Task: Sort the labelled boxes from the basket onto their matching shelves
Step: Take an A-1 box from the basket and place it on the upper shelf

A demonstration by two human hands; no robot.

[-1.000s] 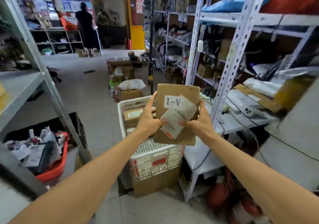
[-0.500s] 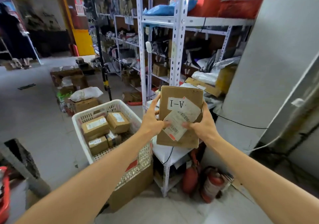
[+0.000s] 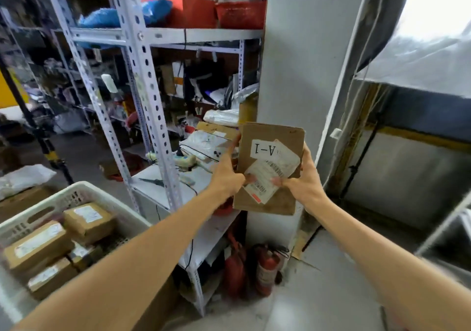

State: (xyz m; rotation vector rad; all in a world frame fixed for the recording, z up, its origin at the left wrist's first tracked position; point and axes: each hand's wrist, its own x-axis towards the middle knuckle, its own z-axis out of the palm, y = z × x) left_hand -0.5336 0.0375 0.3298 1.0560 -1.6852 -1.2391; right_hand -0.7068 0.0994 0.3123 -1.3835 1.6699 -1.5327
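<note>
Turned rightward within the last second, pushing the basket point(image 3: 76, 193) from centre down to 8 o'clock and pulling the shelf point(image 3: 142, 80) at 10 and the pillar point(image 3: 293, 63) at 12 close, probably hunting for the A-1 shelf, with nothing placed yet. Still keeping the box point(image 3: 267, 203) at centre, clamped by the left hand point(image 3: 225, 175) at its 9 o'clock edge, thumb pressed on the slip point(image 3: 270, 175) and one finger straight up the edge, and by the right hand point(image 3: 303, 180) at 3 o'clock, thumb on the slip, fingers curled behind. Flat, oblong, matt brown cardboard with softened corners, smooth white label point(image 3: 265, 149) upside down, crinkled lifting slip; white perforated plastic for the basket, punched steel for the shelf
</note>
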